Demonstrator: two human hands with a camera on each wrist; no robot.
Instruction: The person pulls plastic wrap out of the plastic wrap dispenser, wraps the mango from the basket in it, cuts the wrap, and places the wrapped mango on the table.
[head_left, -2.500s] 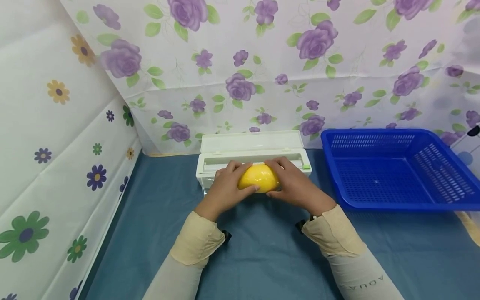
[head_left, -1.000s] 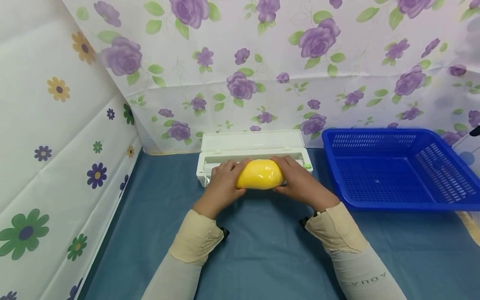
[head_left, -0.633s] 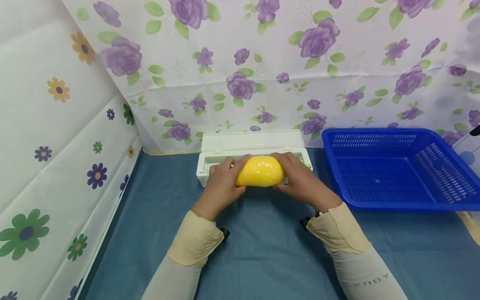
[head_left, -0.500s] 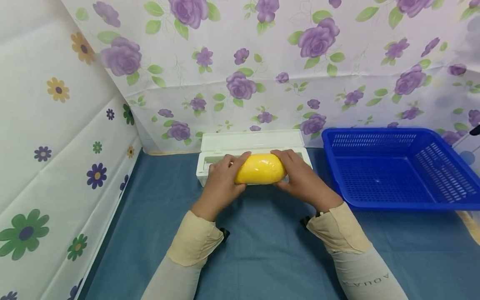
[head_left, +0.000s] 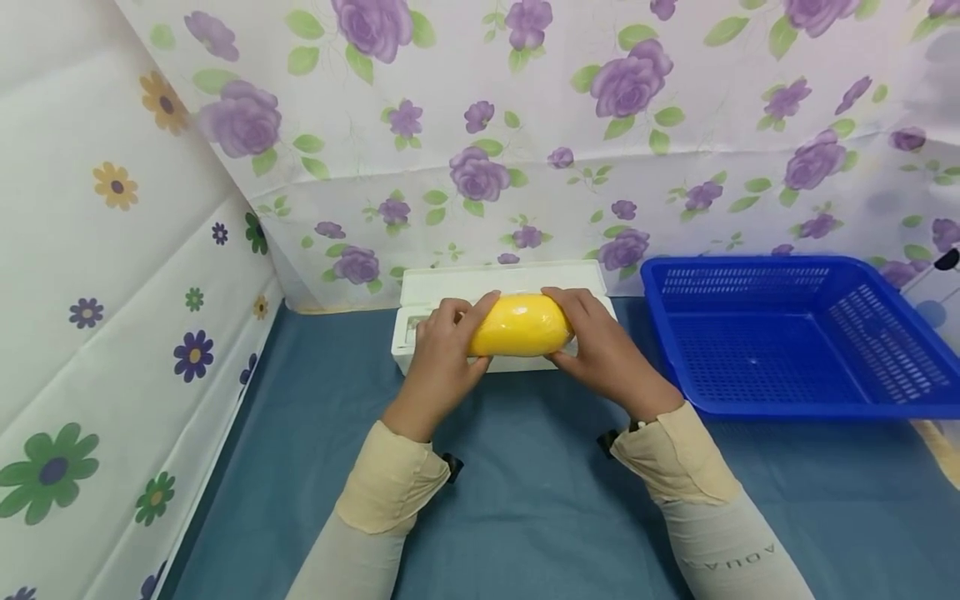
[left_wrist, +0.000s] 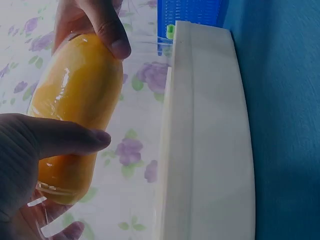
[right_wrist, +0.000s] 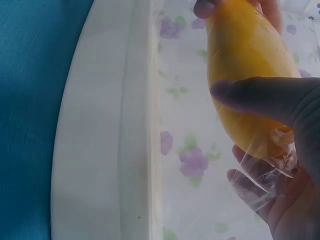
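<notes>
A yellow mango (head_left: 521, 327) wrapped in shiny clear cling film is held sideways between both hands, over a white cling film dispenser (head_left: 517, 365). My left hand (head_left: 438, 358) grips its left end, thumb on the near side. At the other end my right hand (head_left: 603, 346) grips it the same way. Loose film (right_wrist: 267, 182) bunches at the right end, around the right fingers. In the left wrist view, clear film stretches from the mango toward the dispenser's green slider (left_wrist: 170, 32). The dispenser's lid (head_left: 502, 279) stands raised; the hands and mango hide much of its inside.
To the right is a blue plastic basket (head_left: 750, 358) with perforated walls. A flowered sheet (head_left: 480, 225) hangs directly behind the dispenser, and another patterned sheet (head_left: 150, 333) borders the left side. Blue-green cloth (head_left: 510, 517) covers the table.
Both hands have raised the mango over the dispenser and rolled it, so it sits higher in the head view. The film seen earlier at the dispenser's front left corner no longer shows there.
</notes>
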